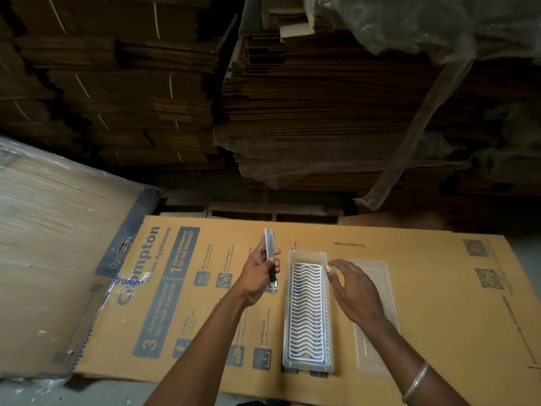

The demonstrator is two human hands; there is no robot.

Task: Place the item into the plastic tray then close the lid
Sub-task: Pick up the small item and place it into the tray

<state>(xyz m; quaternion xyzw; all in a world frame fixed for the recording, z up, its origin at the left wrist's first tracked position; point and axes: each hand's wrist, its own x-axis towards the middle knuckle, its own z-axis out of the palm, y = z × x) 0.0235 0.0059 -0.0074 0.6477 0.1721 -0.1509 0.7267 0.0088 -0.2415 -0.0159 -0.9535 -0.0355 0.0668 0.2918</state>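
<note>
Head view, looking down at a flattened printed cardboard box (409,276) laid out as the work surface. Clear plastic tray (308,312) sits on it, long axis running away from the camera, roughly centre frame. Inside the tray is a white insert with wavy ribs (306,313), filling most of its length. Clear lid (377,317) lies flat on the cardboard just right of the tray, parallel to it, so the tray is still uncovered; can't tell if lid and tray edges touch. Left hand (259,276) is closed around a slim metallic item (270,253), looks like a utility knife, held lengthwise with one end sticking out past the fingers toward the far side and the other end showing below the palm. Item is left of the tray, beside its far end, not in it; whether it rests on the cardboard I can't tell. Right hand (355,291) is open, fingers spread and relaxed, gripping nothing, over the tray's right edge and the lid's left side with fingertips near the tray's far right corner; contact unclear. Metal bangle (415,382) on the right wrist. Stacks of flat cardboard (322,106) fill the background; a plastic-wrapped bundle (52,244) sits at left.
</note>
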